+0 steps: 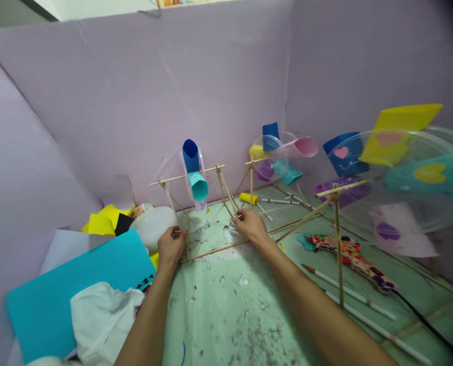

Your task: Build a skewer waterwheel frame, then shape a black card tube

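Note:
A small wooden-stick frame [205, 250] stands on the green mat [230, 305], carrying a clear disc wheel with blue and teal paper cups [194, 170] on a horizontal stick axle. My left hand [171, 247] is closed in a pinch on the frame's left upright stick near its base. My right hand [251, 225] is closed on the foot of the frame's right-hand sticks. Both forearms reach in from the bottom edge.
Two more paper-cup wheels on stick frames stand to the right: a middle one [277, 155] and a large near one [405, 173]. A patterned glue gun [348, 254] with black cord, pencils [350, 291], blue card [77, 284], white cloth [102, 317] and yellow paper [102, 219] lie around. Lilac walls [134, 101] enclose the mat.

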`<state>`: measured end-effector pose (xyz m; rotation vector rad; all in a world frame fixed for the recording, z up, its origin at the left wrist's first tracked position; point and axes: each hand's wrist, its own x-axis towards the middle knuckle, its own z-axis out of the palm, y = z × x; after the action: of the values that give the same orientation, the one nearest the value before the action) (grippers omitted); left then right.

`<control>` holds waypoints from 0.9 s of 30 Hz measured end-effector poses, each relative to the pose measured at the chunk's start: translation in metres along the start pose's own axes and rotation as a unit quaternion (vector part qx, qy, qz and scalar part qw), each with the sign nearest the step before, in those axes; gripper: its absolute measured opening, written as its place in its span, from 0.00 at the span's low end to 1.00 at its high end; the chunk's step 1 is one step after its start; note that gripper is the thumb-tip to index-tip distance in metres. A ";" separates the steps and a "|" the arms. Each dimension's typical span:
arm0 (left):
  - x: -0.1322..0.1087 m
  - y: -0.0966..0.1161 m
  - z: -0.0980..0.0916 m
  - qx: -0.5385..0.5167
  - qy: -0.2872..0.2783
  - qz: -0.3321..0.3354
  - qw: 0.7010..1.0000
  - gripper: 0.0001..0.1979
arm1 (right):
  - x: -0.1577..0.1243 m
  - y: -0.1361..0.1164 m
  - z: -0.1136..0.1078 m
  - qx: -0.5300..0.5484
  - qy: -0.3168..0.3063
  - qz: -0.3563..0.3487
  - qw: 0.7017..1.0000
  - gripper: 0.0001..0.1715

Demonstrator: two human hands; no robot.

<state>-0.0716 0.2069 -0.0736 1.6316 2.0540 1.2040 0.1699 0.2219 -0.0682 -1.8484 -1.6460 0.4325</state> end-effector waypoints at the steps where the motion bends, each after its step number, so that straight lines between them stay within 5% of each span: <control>1: 0.000 0.000 0.000 -0.001 0.000 0.001 1.000 0.20 | 0.000 0.000 0.000 0.000 0.000 0.000 1.000 0.18; 27: -0.006 0.007 0.003 0.015 -0.005 0.048 0.999 0.11 | 0.003 0.004 0.005 -0.044 0.014 0.010 0.999 0.14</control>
<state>-0.0630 0.2033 -0.0726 1.7641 2.0180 1.1979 0.1706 0.2260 -0.0736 -1.9279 -1.6517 0.3463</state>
